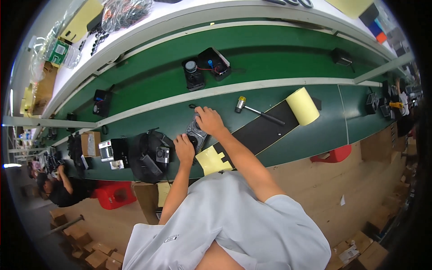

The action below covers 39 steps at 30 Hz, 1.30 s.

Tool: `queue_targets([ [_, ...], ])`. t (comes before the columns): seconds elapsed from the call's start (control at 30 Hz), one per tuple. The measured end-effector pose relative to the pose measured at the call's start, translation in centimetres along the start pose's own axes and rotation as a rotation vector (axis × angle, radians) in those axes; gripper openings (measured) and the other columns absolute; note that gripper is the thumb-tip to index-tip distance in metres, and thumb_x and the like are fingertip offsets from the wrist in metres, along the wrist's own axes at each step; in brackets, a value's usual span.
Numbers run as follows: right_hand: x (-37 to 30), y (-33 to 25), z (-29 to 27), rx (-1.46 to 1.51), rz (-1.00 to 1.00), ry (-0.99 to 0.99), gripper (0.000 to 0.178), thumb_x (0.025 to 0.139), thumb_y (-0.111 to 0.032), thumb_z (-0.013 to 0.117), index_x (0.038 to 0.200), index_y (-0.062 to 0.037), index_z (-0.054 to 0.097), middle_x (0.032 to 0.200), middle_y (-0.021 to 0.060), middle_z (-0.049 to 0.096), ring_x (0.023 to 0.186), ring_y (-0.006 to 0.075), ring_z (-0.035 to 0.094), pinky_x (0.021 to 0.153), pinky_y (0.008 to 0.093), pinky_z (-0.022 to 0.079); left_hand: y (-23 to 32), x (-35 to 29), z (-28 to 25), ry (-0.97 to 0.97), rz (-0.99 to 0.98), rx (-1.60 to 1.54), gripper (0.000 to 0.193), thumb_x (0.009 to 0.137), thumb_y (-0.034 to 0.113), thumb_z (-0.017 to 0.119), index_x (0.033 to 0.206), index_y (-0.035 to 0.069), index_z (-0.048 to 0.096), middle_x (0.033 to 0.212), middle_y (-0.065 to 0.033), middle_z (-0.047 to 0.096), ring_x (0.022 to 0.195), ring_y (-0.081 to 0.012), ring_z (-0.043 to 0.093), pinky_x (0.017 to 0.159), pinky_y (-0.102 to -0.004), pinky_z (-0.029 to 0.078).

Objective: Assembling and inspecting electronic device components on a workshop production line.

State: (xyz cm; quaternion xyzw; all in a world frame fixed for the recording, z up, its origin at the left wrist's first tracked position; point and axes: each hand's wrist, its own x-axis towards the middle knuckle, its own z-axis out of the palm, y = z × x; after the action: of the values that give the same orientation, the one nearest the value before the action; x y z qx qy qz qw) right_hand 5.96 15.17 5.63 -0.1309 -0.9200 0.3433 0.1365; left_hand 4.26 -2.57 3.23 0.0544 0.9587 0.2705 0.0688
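On the green bench in front of me lies a grey, oblong panel with round dark parts (196, 133), perhaps a speaker front. My left hand (184, 149) grips its near left side with bent fingers. My right hand (209, 120) is curled over its far right end; the fingertips are partly hidden. A yellow sheet with notched edges (210, 161) lies just to the right of the panel's near end. Left of my left hand sits a black bag-like bundle (145, 155) with a small silver and black device (162, 155) on it.
A hammer with a yellow head (252, 110) lies across a long black strip (261, 135), beside a yellow roll (303, 106). Beyond a white rail, an opened black speaker housing (194, 75) rests on the green conveyor (270, 54). At far left, a co-worker (63, 189) sits at the bench.
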Motion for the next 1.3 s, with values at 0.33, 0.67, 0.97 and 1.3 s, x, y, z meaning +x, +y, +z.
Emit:
queue_targets([
  [0.33,-2.0,0.6,3.5,-0.119,0.211,0.103,0.036,0.091,-0.024,0.056,0.118,0.0003,0.056,0.103,0.0226,0.061,0.095,0.0424,0.059,0.084,0.051,0.048,-0.2,3.7,1.3,0.1,-0.086,-0.197,0.038,0.1,0.024,0.045,0.081,-0.004,0.063,0.08,-0.0274,0.063,0.077,-0.0507,0.058,0.07,-0.0552,0.047],
  [0.67,-0.9,1.5,3.1,-0.113,0.269,0.343,0.051,0.092,-0.028,0.06,0.132,0.0026,0.049,0.126,0.0237,0.055,0.117,0.0369,0.053,0.102,0.0457,0.04,0.9,2.2,0.1,0.109,-0.195,-0.102,0.038,0.099,0.032,0.043,0.099,0.005,0.068,0.1,-0.0221,0.065,0.087,-0.0452,0.064,0.077,-0.0535,0.052],
  [0.97,-7.5,1.1,7.3,1.278,0.961,0.06,0.06,0.088,-0.037,0.074,0.134,-0.0096,0.048,0.126,0.0073,0.056,0.123,0.0249,0.049,0.107,0.0466,0.033,-0.5,2.5,1.6,0.191,-0.282,-0.244,0.033,0.098,0.033,0.045,0.105,0.009,0.067,0.118,-0.0169,0.061,0.095,-0.0419,0.063,0.081,-0.0538,0.051],
  [1.3,11.0,-7.2,4.4,0.651,0.251,-0.146,0.095,0.056,-0.01,0.087,0.134,0.0026,0.034,0.123,0.018,0.053,0.119,0.0285,0.052,0.106,0.0392,0.039,-5.6,1.6,-0.4,-0.048,-0.168,-0.6,0.038,0.098,0.019,0.047,0.128,-0.005,0.046,0.132,-0.0288,0.044,0.12,-0.0434,0.047,0.099,-0.0449,0.042],
])
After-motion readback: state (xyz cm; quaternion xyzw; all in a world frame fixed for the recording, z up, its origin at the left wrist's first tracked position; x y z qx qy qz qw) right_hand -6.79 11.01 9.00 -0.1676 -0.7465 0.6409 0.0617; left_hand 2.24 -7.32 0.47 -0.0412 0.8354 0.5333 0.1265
